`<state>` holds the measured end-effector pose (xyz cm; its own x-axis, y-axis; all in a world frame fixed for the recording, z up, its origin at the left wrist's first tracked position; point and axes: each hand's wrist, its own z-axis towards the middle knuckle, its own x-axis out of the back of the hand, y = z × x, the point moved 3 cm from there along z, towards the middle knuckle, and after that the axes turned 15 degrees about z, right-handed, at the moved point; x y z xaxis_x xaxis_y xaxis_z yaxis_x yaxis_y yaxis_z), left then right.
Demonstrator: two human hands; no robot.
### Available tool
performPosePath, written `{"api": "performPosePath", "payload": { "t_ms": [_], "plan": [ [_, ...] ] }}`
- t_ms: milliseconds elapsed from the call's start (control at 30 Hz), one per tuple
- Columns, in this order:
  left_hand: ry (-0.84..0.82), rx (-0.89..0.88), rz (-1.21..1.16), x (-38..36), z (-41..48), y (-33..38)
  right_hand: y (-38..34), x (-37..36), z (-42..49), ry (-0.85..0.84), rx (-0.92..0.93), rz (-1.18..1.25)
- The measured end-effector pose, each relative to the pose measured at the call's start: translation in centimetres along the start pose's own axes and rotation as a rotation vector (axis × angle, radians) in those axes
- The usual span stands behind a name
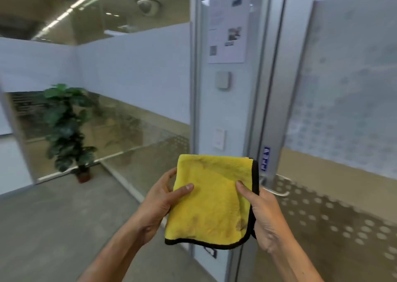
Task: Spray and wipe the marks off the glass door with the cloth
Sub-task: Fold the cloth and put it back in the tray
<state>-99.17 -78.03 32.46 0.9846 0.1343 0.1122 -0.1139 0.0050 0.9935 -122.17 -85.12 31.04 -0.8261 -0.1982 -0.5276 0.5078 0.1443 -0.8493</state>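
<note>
A folded yellow cloth (210, 198) with a black hem and a few dirty smudges is held up in front of me at chest height. My left hand (164, 200) pinches its left edge, thumb on top. My right hand (263, 215) grips its right edge by the black hem. The glass door (343, 101) stands to the right, with a frosted upper band, a dotted lower pattern and a metal handle (277, 190) just behind the cloth. No spray bottle is in view.
A metal door frame (272, 88) and a narrow panel with a paper notice (227, 24) and wall switches stand straight ahead. Glass partitions run to the left. A potted plant (68, 129) stands on the grey floor at the left.
</note>
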Motion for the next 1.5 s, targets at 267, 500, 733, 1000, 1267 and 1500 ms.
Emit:
{"api": "performPosePath", "payload": {
  "t_ms": [267, 500, 733, 1000, 1267, 1500],
  "plan": [
    [0.154, -0.014, 0.042, 13.8, -8.1, -3.8, 9.5, -12.2, 2.1, -0.090, -0.216, 0.010],
    [0.651, 0.068, 0.405, 24.0, -14.1, -6.9, 17.7, -24.3, 4.2, -0.276, -0.247, -0.161],
    [1.062, 0.195, 0.637, 32.4, -22.1, -8.0, 24.9, -36.1, 1.8, -0.838, -0.382, -0.256],
    [1.308, 0.270, 0.678, 40.7, -33.2, -9.9, 33.2, -46.8, -5.6, -1.291, -0.204, -0.649],
    [1.234, 0.268, 0.539, 52.0, -46.2, -12.2, 43.7, -58.3, -15.0, -1.321, -0.066, -0.656],
    [1.321, 0.269, 0.326, 62.4, -55.0, -14.2, 51.9, -67.1, -21.9, -1.315, -0.317, -0.487]
  ]
}}
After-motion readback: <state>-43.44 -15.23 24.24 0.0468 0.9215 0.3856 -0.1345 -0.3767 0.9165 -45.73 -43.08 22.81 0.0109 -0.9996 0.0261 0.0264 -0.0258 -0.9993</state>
